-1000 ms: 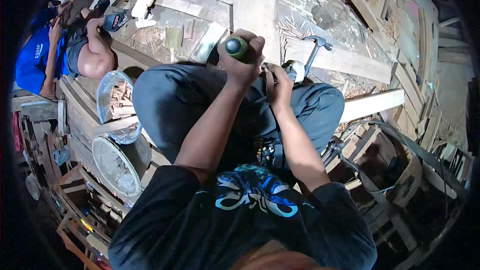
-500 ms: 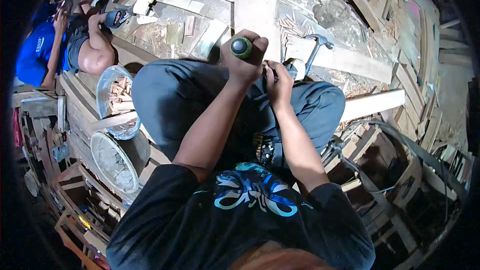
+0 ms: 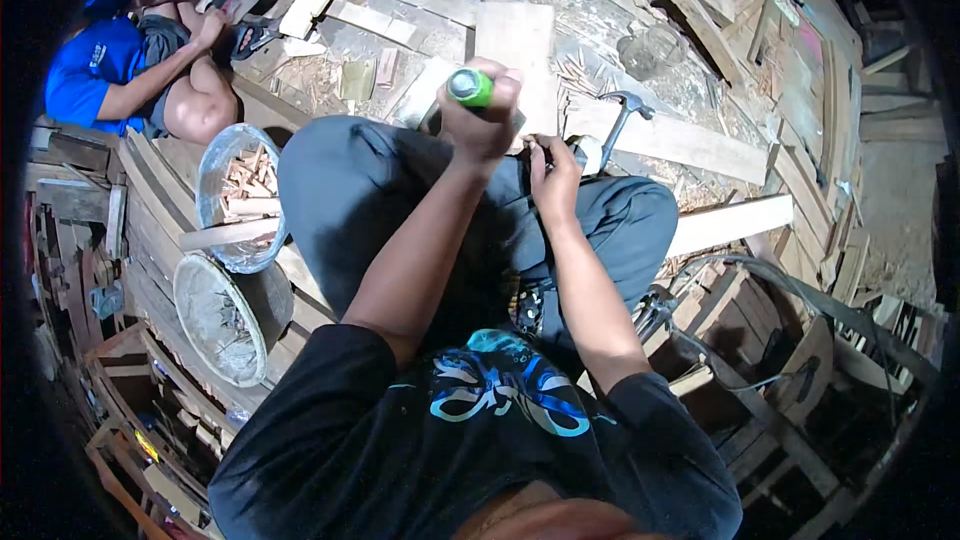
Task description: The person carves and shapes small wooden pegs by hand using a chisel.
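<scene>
In my left hand (image 3: 478, 125) is a tool gripped by its bright green handle (image 3: 472, 88), whose round butt faces up. Its working end is mostly hidden below my fist. Close beside it, my right hand (image 3: 556, 178) has its thumb and fingers pinched on a small piece of wood (image 3: 527, 142), only partly visible. Both hands are above my crossed legs, at the near end of a pale wooden board (image 3: 520, 32). A claw hammer (image 3: 619, 127) stands out just beyond my right hand, its metal head away from me.
A clear plastic bucket (image 3: 244, 263) of cut wooden pegs is left of my knee, with a second bucket (image 3: 272, 312) nearer me. A person in a blue shirt (image 3: 80, 75) sits at far left. Planks, pegs and shavings litter the floor. A wooden beam (image 3: 735, 223) lies right.
My left hand has tilted the tool, showing more of its green handle. The right hand keeps its pinch. The other person's arms have shifted, and the whole view has moved slightly.
</scene>
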Motion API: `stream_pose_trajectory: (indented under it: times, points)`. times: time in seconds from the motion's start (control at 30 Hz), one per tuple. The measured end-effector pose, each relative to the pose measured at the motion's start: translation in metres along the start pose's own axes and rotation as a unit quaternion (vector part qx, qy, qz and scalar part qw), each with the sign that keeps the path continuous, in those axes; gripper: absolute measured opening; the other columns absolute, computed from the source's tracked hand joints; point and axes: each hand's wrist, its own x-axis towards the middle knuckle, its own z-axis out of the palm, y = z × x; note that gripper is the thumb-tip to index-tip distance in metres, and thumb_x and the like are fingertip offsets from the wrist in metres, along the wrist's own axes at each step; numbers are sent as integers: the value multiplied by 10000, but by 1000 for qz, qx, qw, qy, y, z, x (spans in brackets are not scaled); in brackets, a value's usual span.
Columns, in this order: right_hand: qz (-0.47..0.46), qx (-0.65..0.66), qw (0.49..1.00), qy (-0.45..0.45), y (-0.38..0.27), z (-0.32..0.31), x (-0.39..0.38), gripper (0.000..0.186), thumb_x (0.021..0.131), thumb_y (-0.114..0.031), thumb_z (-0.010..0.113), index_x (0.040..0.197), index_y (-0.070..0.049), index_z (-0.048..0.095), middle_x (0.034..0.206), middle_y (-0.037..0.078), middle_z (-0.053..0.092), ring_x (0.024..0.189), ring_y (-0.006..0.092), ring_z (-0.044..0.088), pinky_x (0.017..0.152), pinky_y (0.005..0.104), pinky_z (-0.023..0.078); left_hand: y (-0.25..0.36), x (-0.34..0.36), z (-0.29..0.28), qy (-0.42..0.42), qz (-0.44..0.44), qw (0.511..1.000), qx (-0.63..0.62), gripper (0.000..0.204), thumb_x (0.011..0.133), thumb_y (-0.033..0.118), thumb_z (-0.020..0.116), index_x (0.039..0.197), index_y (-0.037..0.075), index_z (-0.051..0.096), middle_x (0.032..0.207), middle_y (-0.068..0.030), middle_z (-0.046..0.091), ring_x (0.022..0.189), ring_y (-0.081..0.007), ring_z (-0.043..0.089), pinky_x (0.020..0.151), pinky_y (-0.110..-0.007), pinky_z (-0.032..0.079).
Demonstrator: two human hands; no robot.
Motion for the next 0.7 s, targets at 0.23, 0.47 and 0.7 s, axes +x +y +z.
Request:
stream_pose_trajectory:
  times: [0.23,0.47,0.7]
  points:
    - [18,-18,1000,0,10,1,-3,73,867,-33,602,914,22,615,834,205,648,774,371,637,684,402,491,21,-3,4,30,-85,993,-73,105,819,-57,535,753,21,511,572,-14,468,455,-89,430,438,-234,352]
    - [-14,-52,999,-5,12,-1,-1,78,841,-9,609,912,22,621,869,216,644,827,383,630,730,405,496,1,-6,6,-13,-13,997,-69,135,834,1,611,742,38,519,578,-1,489,468,-67,436,433,-238,334]
    - [-26,-68,997,-8,6,2,-2,90,831,10,605,911,33,639,872,217,645,805,383,630,710,401,494,-13,-7,4,15,-11,998,-55,125,815,-8,627,747,42,535,603,16,511,491,-55,461,445,-221,352]
